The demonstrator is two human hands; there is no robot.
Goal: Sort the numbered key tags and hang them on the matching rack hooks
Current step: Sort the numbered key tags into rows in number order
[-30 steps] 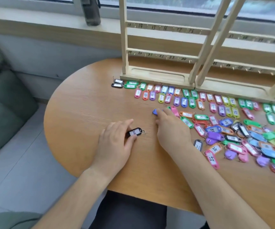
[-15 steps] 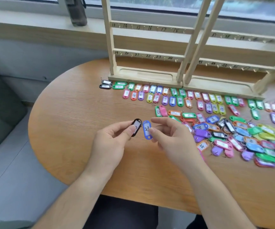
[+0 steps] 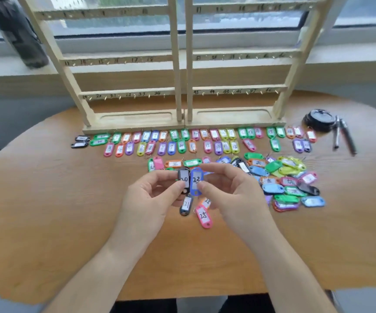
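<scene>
While I am holding two key tags up side by side over the table (image 3: 47,199), I am judging that the task is only in its first half. My left hand (image 3: 151,199) is pinching the black tag (image 3: 183,178), marked 20, with the fingers (image 3: 166,176) curled round its edge. My right hand (image 3: 230,195) is pinching the blue tag (image 3: 196,180), marked 23, in the same way. The two tags are touching or almost touching, with their labels turned to me.

The sorting seems to be going well, but it is not finished. Two neat rows of tags (image 3: 182,141) are lying just in front of the base of the wooden rack (image 3: 137,123), and the low numbers are readable there in order. To the right, a loose heap of tags (image 3: 284,177) is waiting, many lying over each other. Under my hands a black tag marked 31 (image 3: 186,205) and a pink tag marked 25 (image 3: 204,216) are lying apart from the rows.

The hanging, as far as I can see, is not yet begun. Every hook that is showing on the rack is bare, also the bottom left row of hooks (image 3: 123,94), numbered 19 to 24, where my two tags are belonging. So most of the work is remaining: finishing the heap, then hanging all tags one by one.
</scene>
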